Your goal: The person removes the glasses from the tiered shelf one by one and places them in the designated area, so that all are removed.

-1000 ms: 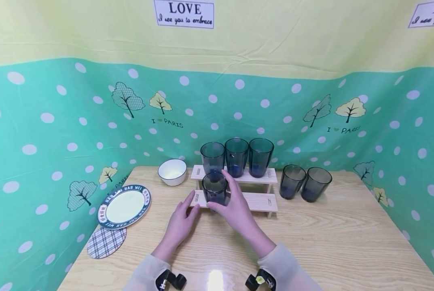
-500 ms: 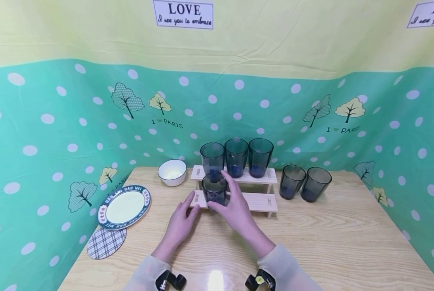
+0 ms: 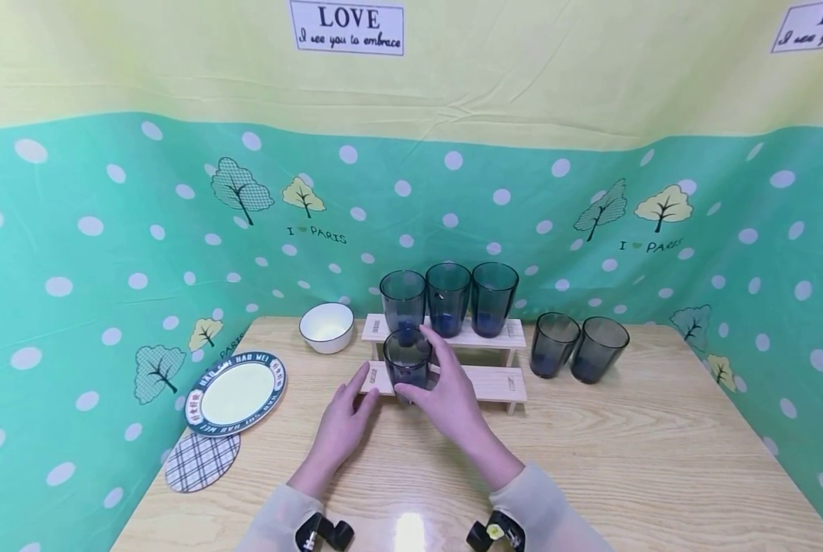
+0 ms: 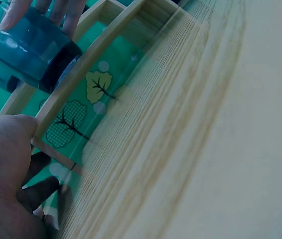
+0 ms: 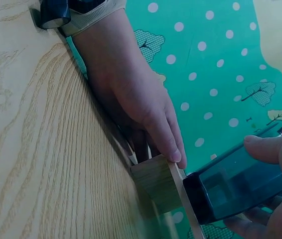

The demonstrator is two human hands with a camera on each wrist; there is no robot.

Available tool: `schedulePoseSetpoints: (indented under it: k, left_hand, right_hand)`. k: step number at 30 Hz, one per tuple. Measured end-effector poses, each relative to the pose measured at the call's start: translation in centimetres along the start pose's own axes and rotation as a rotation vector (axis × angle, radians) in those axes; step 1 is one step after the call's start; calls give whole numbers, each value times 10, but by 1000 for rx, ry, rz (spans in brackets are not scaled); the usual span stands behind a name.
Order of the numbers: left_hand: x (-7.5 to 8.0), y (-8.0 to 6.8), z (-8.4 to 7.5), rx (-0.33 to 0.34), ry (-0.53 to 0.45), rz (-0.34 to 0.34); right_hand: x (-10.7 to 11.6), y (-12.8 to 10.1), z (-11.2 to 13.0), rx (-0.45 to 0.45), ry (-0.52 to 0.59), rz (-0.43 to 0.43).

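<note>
On the far left I see a plaid coaster (image 3: 201, 460), a plate (image 3: 235, 391) and a white bowl (image 3: 326, 326), all apart from the work. My left hand (image 3: 340, 425) rests flat, fingers straight, against the left end of the wooden rack (image 3: 494, 381), likely steadying it. My right hand (image 3: 446, 391) curls round a blue glass (image 3: 407, 360), standing upright on the rack's lower step. Three glasses (image 3: 449, 299) line the upper step; two more glasses (image 3: 577, 349) stand on the table (image 3: 625, 460) at right.
</note>
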State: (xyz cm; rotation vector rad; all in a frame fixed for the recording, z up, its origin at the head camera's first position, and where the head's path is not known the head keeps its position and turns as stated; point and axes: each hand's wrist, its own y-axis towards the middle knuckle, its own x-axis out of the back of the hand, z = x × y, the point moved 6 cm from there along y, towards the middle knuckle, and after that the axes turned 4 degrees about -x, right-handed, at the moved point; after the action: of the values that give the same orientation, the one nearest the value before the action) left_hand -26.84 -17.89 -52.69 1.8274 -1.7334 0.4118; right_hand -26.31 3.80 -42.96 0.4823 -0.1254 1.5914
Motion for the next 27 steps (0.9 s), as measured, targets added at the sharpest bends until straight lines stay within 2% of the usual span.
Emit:
schedulePoseSetpoints:
  k: [5,14,20,27]
  left_hand:
    - [-1,0,0,12,-11,8]
    - [-1,0,0,-3,-15,-1]
    - [0,0,1,-4,-14,6]
    - [-2,1,3,-7,-24,15]
  right_hand:
    - [2,-1,1,1,12,7]
    - [9,-5,1,-54,57,32]
    - [21,-10,4,-47,36,23]
    - [42,-16,3,-78,14,8]
